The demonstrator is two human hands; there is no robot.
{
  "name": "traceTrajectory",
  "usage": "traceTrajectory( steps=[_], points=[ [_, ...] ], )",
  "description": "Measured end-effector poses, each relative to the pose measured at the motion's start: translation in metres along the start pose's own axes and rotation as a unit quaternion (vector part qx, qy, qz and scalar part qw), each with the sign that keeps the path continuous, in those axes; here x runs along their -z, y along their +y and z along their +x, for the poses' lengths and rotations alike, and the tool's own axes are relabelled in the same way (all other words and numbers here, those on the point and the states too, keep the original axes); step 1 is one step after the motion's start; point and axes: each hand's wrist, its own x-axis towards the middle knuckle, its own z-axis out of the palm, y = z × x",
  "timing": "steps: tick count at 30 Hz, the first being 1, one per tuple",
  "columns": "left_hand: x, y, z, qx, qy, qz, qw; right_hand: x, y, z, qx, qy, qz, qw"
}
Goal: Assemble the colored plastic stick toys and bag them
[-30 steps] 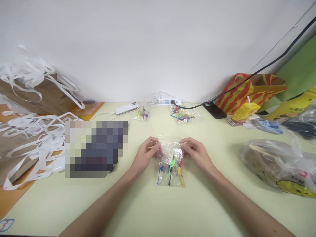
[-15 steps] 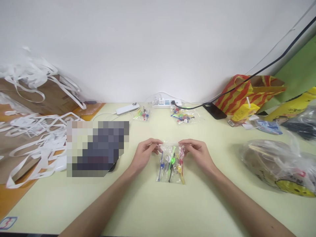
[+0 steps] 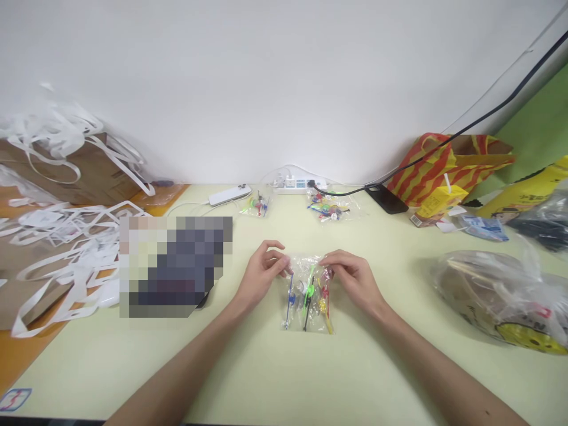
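Observation:
A clear plastic bag [image 3: 298, 319] lies flat on the table in front of me. Inside it are several small colourful plastic pieces with thin sticks: blue, bright green, black, yellow and red. At the bag's upper left corner is my left hand [image 3: 262, 272], its index finger lifted away from the thumb. The thumb tip is by the bag's edge, perhaps touching it. My right hand [image 3: 355, 278] pinches the upper right corner between thumb and fingers.
Two similar bags, a small one [image 3: 256, 205] and a fuller one [image 3: 328, 208], lie near the power strip [image 3: 296, 187]. A white phone [image 3: 229, 194] is back left, a black phone [image 3: 387, 200] back right. A tied plastic bag [image 3: 483, 296] sits right; white straps [image 3: 84, 260] pile left.
My left index finger has lifted and parted from the thumb at the bag's corner. The right hand stays on its corner. The bag has shifted very slightly towards me.

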Motion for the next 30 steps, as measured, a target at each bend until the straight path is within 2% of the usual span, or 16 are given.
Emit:
traceTrajectory(
  steps=[7,12,16,23,30],
  points=[
    [0.002,-0.001,0.000,0.005,0.001,0.016,1.000,0.001,0.000,0.002,-0.040,0.046,0.000,0.998],
    [0.003,-0.002,0.000,-0.003,-0.001,0.008,1.000,0.006,-0.005,0.004,-0.075,0.020,0.035,0.996],
    [0.003,0.000,-0.001,-0.005,-0.003,0.006,1.000,0.006,-0.006,0.005,-0.096,0.037,0.062,0.993],
    [-0.002,0.005,-0.007,0.001,-0.049,0.023,0.999,-0.003,-0.003,0.006,-0.090,0.040,0.114,0.989],
    [-0.005,0.003,-0.007,0.014,-0.042,0.058,0.997,-0.011,-0.008,0.000,-0.076,0.005,0.105,0.992]
  ],
)
